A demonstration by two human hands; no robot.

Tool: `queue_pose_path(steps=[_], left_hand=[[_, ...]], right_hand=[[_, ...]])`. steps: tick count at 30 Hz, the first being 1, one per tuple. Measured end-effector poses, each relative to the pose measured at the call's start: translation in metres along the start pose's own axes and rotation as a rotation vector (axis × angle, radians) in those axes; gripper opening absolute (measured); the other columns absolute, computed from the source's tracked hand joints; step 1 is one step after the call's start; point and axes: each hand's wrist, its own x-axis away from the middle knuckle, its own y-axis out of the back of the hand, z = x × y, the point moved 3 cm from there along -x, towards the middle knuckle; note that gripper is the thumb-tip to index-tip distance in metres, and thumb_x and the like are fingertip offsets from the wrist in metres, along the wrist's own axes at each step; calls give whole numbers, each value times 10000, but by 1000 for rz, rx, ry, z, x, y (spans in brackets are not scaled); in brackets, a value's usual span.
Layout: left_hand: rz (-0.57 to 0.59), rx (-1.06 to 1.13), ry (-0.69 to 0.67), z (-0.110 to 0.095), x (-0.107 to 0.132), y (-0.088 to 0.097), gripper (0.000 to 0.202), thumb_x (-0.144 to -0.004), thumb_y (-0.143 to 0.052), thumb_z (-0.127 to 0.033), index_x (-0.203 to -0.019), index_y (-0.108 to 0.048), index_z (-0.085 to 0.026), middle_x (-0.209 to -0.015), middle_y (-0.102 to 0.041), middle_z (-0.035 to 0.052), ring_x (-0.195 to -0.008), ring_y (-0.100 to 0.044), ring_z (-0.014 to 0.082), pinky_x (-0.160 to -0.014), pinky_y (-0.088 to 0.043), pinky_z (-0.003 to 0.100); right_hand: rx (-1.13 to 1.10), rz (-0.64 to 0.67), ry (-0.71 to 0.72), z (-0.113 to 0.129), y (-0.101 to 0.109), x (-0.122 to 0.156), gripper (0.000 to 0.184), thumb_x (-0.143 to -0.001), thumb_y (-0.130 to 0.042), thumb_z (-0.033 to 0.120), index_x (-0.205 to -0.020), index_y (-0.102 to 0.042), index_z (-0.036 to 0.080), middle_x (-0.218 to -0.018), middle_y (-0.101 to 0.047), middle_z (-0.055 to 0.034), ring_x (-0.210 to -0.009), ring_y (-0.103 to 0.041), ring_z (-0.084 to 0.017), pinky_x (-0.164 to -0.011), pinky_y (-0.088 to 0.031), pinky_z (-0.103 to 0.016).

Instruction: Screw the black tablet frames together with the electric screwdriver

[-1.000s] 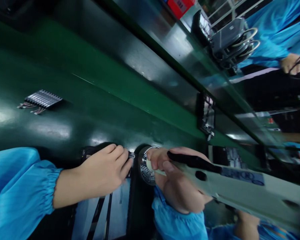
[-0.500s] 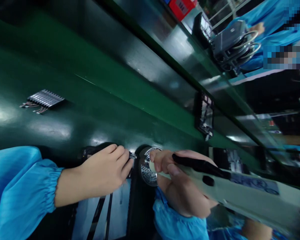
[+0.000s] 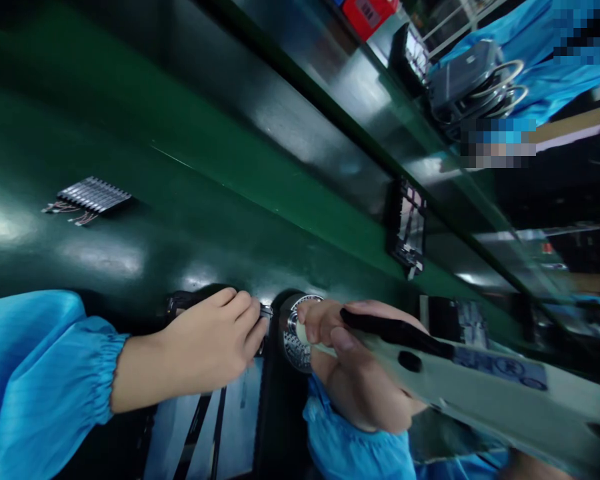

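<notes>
My right hand [image 3: 360, 367] is wrapped round a pale electric screwdriver [image 3: 485, 383] with a black lever along its top. The screwdriver's front end points left at a round metal screw tray [image 3: 300, 347] with dimpled plates; my fingers partly cover the tray, and the bit cannot be seen. My left hand [image 3: 205, 343] lies over the top edge of a flat electronic panel [image 3: 240, 413] with black strips across it. Its fingers are bent down at the panel's corner, beside the tray; the fingertips and anything under them are hidden.
A stack of small battery-like parts with wires [image 3: 94, 195] lies on the green bench [image 3: 195, 220] at left. Another device [image 3: 409, 227] sits by the metal rail, and more parts [image 3: 457, 320] lie behind my right hand. Beyond are a red bin [image 3: 370, 15] and a person's blue sleeve [image 3: 555, 73].
Both of my hands keep nearly the same places, the screwdriver still by the screw tray. The view has shifted very slightly. Across the bench, the person in blue has moved.
</notes>
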Motion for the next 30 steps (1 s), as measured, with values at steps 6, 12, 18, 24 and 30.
queue_pose_path(steps=[6, 12, 18, 24, 30], left_hand=[[10, -2, -10, 0, 0, 3, 411, -983, -566, -345, -1247, -654, -42, -1173, -699, 224, -1006, -642, 316, -809, -472, 428], [32, -8, -16, 1, -2, 6, 402, -994, -542, -330, -1242, -658, -35, -1160, -704, 222, -977, -650, 315, -775, -488, 417], [9, -17, -29, 2, -1, 3, 387, -985, -574, -326, -1215, -660, -28, -1134, -705, 226, -1045, -643, 326, -845, -499, 426], [74, 24, -53, 5, -5, 2, 379, -962, -620, -397, -1223, -664, -125, -1241, -675, 174, -1043, -631, 332, -834, -535, 466], [83, 10, -28, 1, -8, 4, 417, -918, -674, -426, -1214, -694, -133, -1272, -678, 167, -1013, -633, 348, -810, -564, 475]], right_hand=[[-23, -13, 9, -2, -1, 1, 240, -803, -641, 57, -935, -722, 240, -615, -614, 44, -523, -561, -130, -582, -526, -378], [-72, -12, -1, -8, -3, 1, 215, -795, -661, 81, -921, -724, 244, -601, -614, 60, -517, -556, -112, -610, -528, -355], [-55, -109, -9, 7, 25, 3, 197, -791, -715, 188, -972, -730, 266, -741, -624, 31, -573, -594, -126, -634, -534, -382], [-7, -225, 35, 16, 64, 28, 252, -762, -680, 145, -989, -739, 237, -731, -570, 25, -607, -589, -134, -640, -541, -387], [-79, -141, 24, 2, 53, 38, 316, -796, -638, 86, -1063, -718, 234, -754, -578, 11, -702, -591, -149, -639, -546, -366]])
